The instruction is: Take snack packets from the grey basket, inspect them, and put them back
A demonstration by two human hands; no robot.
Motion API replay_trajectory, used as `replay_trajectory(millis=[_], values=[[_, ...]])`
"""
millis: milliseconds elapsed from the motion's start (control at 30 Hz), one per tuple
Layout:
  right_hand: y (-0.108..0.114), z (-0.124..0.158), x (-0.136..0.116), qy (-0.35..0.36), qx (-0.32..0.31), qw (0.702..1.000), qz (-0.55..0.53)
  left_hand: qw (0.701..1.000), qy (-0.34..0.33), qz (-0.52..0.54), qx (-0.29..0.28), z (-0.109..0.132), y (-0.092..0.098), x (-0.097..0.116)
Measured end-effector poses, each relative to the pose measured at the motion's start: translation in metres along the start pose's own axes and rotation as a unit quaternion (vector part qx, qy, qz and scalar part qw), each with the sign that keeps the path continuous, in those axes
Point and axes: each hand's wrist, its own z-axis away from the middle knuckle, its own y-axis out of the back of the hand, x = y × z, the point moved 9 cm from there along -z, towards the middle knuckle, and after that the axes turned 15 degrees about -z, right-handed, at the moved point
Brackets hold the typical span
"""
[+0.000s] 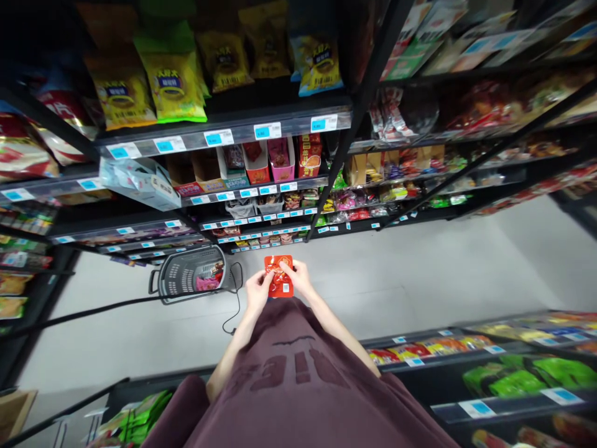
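One held red packet (286, 278), one grey basket (180, 274), five price tags (267, 130) along upper shelf edge (194, 142).

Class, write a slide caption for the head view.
Left hand and right hand hold a red packet amid snack shelves, a grey shopping basket nearby.

The pale grey floor (364, 267) carries a dark grey basket (180, 274) with slotted walls. On the upper shelf (298, 126) stand bagged snacks (175, 81) — yellow and green packs among them — and on the shelf below (310, 183), small display boxes (280, 162) side by side.
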Motion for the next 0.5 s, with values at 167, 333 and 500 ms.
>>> replay_trajectory(millis=[167,333,500], values=[[0.004,0.004,0.001,0.028,0.001,0.999,0.037,0.999,0.015,0.034,-0.004,0.004,-0.006,-0.006],[-0.002,0.006,0.000,0.033,-0.009,0.999,0.042,0.999,0.014,0.044,0.011,0.002,-0.002,-0.003],[-0.005,0.012,-0.005,0.045,0.004,0.998,0.037,0.999,0.019,0.051,0.008,0.005,0.001,0.000]])
